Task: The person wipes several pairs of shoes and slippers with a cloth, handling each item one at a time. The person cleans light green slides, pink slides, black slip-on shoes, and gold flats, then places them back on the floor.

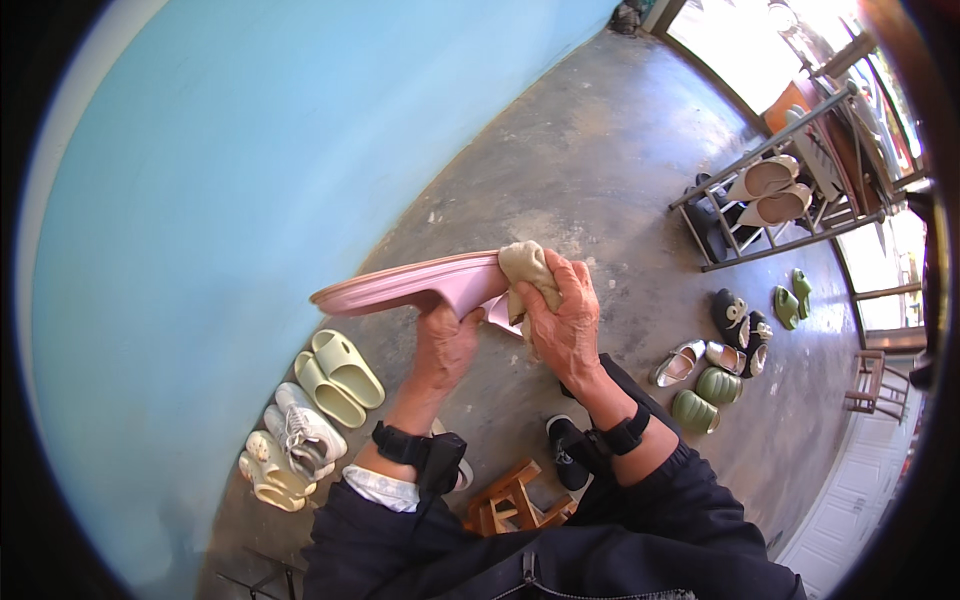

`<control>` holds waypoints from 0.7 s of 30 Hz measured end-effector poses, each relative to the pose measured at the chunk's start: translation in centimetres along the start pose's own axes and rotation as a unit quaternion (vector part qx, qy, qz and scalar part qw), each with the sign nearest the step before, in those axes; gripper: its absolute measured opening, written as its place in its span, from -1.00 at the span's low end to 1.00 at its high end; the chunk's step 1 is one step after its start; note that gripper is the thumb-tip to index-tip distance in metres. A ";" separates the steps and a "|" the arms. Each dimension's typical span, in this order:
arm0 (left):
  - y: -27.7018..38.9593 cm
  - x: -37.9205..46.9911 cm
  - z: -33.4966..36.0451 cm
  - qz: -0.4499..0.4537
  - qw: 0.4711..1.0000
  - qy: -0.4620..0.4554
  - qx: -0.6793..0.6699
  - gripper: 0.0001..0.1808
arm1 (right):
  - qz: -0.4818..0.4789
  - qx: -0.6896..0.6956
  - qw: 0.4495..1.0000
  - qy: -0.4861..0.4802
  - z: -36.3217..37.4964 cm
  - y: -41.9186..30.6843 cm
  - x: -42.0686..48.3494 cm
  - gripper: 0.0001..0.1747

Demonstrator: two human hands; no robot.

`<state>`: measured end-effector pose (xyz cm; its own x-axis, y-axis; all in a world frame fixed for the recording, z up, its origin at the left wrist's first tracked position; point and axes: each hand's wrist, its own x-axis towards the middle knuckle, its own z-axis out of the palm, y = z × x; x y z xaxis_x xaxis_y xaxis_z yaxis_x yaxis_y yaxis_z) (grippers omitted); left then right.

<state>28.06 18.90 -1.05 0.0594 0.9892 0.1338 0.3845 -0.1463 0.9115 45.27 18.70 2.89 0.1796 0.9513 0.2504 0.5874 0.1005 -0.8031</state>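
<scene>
A pink slide slipper (405,283) is held up on its side in front of me, its sole edge turned upward. My left hand (448,345) grips it by the strap from below, with the fingers partly hidden inside. In my right hand (564,322) is a bunched beige cloth (527,271), pressed against the slipper's right end. Another pink piece (502,313) shows below that end, partly covered by the cloth and my right hand; whether it is a second slipper I cannot tell.
Pale green slides (341,379), white lace-up sneakers (306,431) and cream clogs (276,472) line the blue wall (202,202). A wooden stool (517,499) is below me. To the right are silver flats (679,364), green padded slippers (696,411), black slippers (729,316) and a metal shoe rack (780,251).
</scene>
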 end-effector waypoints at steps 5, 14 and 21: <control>-0.6 -0.2 0.1 0.041 0.995 -0.086 0.011 -0.47 | -0.076 -0.001 0.995 -0.071 0.6 -1.4 -1.2 -0.46; -2.0 -0.4 0.2 0.032 0.990 -0.086 0.107 -0.56 | -0.076 0.012 0.991 -0.108 0.5 -1.0 -1.1 -0.42; 0.3 0.6 -0.7 -0.006 0.997 -0.010 -0.072 -0.56 | -0.038 0.002 0.994 -0.102 1.2 0.2 -1.6 -0.43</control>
<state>27.55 19.44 -0.40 0.0751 0.9904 0.1158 0.2493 -0.1311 0.9595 44.18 17.58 1.64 -0.0295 0.9801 0.1965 0.5894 0.1758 -0.7885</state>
